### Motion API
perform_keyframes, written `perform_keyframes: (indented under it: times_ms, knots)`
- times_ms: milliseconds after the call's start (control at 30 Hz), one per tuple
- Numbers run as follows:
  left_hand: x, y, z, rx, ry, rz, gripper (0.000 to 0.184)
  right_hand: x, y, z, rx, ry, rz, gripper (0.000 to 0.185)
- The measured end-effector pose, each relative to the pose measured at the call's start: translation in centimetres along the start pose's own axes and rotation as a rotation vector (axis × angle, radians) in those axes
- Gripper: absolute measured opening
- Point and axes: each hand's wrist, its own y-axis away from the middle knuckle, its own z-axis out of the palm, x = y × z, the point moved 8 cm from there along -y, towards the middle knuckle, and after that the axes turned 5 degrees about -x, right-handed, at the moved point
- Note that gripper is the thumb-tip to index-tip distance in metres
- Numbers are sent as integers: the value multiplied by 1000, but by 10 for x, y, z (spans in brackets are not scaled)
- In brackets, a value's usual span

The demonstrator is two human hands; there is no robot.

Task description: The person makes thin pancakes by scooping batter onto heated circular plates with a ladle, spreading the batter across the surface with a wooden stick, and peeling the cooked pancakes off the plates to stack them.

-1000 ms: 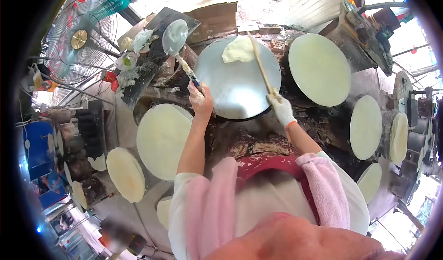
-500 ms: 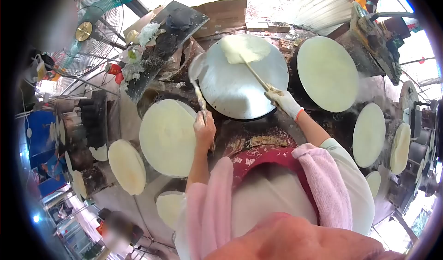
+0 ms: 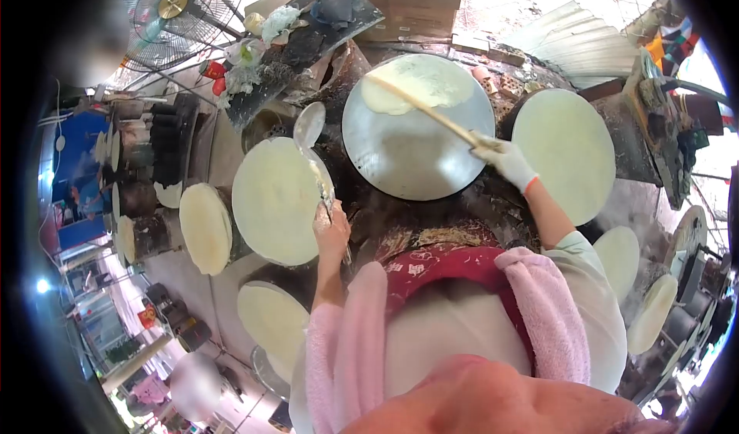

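Note:
My left hand (image 3: 332, 230) is closed around the batter-caked handle of a ladle (image 3: 309, 126), whose bowl hangs between two griddles. My gloved right hand (image 3: 500, 159) grips the wooden stick of a batter spreader (image 3: 435, 116). The stick reaches across the middle griddle (image 3: 416, 164) to its far left edge, over a patch of pale wet batter (image 3: 439, 83) on the far half. Near my left hand, a pale round crepe (image 3: 277, 203) covers the left griddle. Another thin round crepe (image 3: 564, 153) lies just right of my right hand.
More crepes (image 3: 205, 230) sit on griddles at the left, and others (image 3: 654, 311) at the right. A standing fan (image 3: 173, 4) is at the far left, beside a tilted dark board (image 3: 339, 10). Bricks and a cardboard box (image 3: 412, 12) stand behind the middle griddle.
The spreader's stick has swung flatter over the griddle, and the batter now spreads farther right along the far side. The ladle has dropped slightly left. The whole view has turned somewhat.

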Motion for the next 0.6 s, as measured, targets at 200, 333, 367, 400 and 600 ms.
perform_keyframes:
  times_ms: [200, 333, 367, 400, 600]
  knots:
    - [32, 22, 8, 36, 601, -555, 15, -25, -13, -8, -153, -49, 396, 49]
    - [25, 38, 16, 37, 609, -638, 16, -9, -13, 0, -301, 14, 464, 49]
    - [26, 40, 16, 40, 595, -642, 16, -19, -25, -13, -287, 90, 192, 49]
    - [28, 43, 15, 46, 580, -646, 16, -18, -33, -38, -212, 74, 108, 50]
    - [28, 54, 22, 117, 540, -750, 15, -22, -57, -32, -421, 150, 432, 41]
